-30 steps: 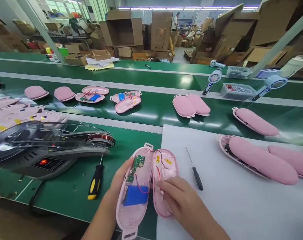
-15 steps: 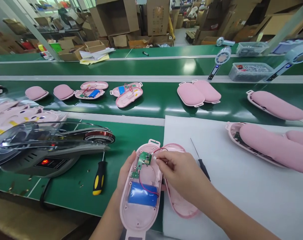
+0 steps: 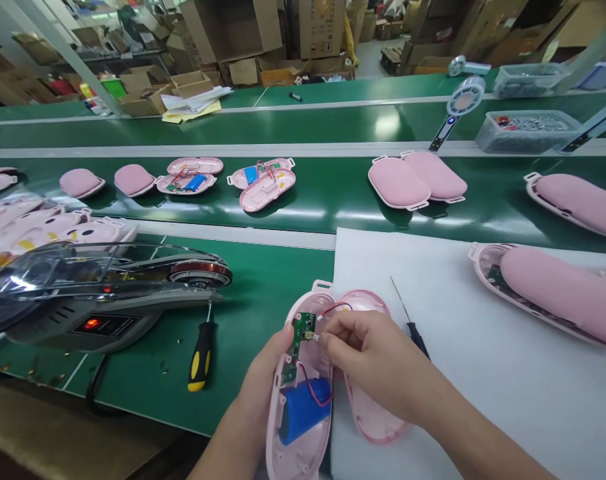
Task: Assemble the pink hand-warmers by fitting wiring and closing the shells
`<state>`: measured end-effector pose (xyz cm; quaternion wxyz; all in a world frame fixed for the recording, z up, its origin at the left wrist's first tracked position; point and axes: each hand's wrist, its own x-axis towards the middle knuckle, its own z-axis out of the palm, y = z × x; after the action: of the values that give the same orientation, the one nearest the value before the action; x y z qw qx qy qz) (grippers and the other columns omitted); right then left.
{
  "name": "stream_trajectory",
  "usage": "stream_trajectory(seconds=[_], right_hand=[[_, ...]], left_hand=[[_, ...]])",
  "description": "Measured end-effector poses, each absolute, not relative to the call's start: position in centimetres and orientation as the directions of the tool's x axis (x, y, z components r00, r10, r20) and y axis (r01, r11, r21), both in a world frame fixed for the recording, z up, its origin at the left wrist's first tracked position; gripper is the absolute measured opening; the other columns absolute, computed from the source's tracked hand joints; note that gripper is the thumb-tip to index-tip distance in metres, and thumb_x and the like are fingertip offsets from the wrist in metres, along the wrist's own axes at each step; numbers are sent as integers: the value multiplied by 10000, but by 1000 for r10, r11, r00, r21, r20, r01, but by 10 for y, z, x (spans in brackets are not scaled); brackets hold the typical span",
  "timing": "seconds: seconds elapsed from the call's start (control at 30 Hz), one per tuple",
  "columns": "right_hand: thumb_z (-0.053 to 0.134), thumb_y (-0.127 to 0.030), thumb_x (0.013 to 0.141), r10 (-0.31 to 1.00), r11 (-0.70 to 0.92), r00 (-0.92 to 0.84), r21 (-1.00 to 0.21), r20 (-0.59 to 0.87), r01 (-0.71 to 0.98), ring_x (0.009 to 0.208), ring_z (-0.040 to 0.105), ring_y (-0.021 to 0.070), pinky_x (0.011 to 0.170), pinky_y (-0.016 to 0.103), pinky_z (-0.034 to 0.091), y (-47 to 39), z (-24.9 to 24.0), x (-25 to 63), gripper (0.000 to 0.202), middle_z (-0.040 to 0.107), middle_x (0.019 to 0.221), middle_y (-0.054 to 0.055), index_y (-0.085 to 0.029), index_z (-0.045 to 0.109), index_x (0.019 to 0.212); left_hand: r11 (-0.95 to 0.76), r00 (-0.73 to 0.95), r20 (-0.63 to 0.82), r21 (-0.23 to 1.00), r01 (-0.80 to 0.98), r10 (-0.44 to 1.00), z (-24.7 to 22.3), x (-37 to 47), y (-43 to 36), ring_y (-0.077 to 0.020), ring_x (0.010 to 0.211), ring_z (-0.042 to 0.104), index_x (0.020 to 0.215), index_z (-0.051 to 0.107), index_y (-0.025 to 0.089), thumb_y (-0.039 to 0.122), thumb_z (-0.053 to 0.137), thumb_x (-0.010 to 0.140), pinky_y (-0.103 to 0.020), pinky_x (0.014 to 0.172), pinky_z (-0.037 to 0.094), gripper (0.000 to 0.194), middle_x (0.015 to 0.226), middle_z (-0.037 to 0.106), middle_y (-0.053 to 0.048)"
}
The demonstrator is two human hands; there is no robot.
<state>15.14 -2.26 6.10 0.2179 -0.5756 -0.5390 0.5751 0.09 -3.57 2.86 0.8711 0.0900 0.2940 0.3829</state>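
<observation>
My left hand (image 3: 260, 373) is wrapped round the left side of a pink oval casing half (image 3: 295, 461), which is tilted in its grip. Inside lie a green circuit board (image 3: 303, 328) and a blue battery (image 3: 303, 412) with red and dark wires. Thumb and forefinger of my right hand (image 3: 367, 347) are pinched on a small white wire plug (image 3: 316, 337) at the board's right edge; whether it is seated is unclear. Beneath that hand rests the other casing half (image 3: 377, 420), with wires (image 3: 337, 306) running to it.
A yellow-and-black screwdriver (image 3: 201, 357) stands at a screw-feeding machine (image 3: 107, 313). Another thin screwdriver (image 3: 410, 320) lies on the white sheet (image 3: 483, 400). Pink casings (image 3: 397, 183) line the green belt behind, and an open-edged casing (image 3: 547, 287) sits at right.
The casing half has tilted in my left hand, its board side turning to the right. The right hand's pinch has come down beside the board with the plug. The whole view has shifted slightly.
</observation>
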Motion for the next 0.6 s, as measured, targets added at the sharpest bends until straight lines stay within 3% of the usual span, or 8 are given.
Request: stream_trajectory(seconds=[0.13,0.23,0.37,0.47,0.53,0.6], right_hand=[[452,-152,772,879,-274,-275,-885,-389,376,551,442,103,492,220,344,-22,58,153,179,484,571,-65,-216,480,607],[449,-169,835,927,-128,-256,-873,-273,470,547,471,105,493,223,345,-23,57,153,214,555,598,-61,-224,554,657],[462,-157,890,983,162,-171,-766,69,623,593,600,106,541,214,405,-29,50,156,212,700,717,-52,-230,660,881],[463,-147,893,926,307,-94,-585,365,751,542,605,107,496,218,392,-36,40,159,206,704,684,-24,-188,664,870],[465,-169,895,898,283,-22,-539,439,793,515,589,112,477,227,381,-39,35,160,205,689,658,-10,-179,662,838],[472,-211,894,943,167,76,-660,323,733,478,556,113,473,229,382,-40,33,160,198,656,605,-22,-199,657,824]], left_hand=[[665,501,-445,395,-634,742,23,3,-35,-329,1118,618,1016,741,121,417,707,745,-415,1046,406,403,975,760,-111],[661,482,-466,389,-642,742,26,3,-34,-321,1140,605,1044,731,119,396,682,777,-415,1053,399,388,1013,752,-114],[661,467,-487,385,-644,738,32,0,-32,-296,1097,631,1104,705,117,387,622,833,-401,1024,424,392,1001,754,-112],[691,475,-517,394,-606,712,27,-3,-31,-275,899,701,1077,717,108,442,594,840,-395,911,496,428,922,766,-122],[701,466,-540,399,-591,701,22,-4,-31,-267,800,711,1047,730,112,468,645,785,-381,821,531,450,885,768,-123],[709,452,-568,390,-588,687,19,-3,-30,-272,775,710,1012,744,125,476,702,719,-383,792,540,459,847,770,-114]])
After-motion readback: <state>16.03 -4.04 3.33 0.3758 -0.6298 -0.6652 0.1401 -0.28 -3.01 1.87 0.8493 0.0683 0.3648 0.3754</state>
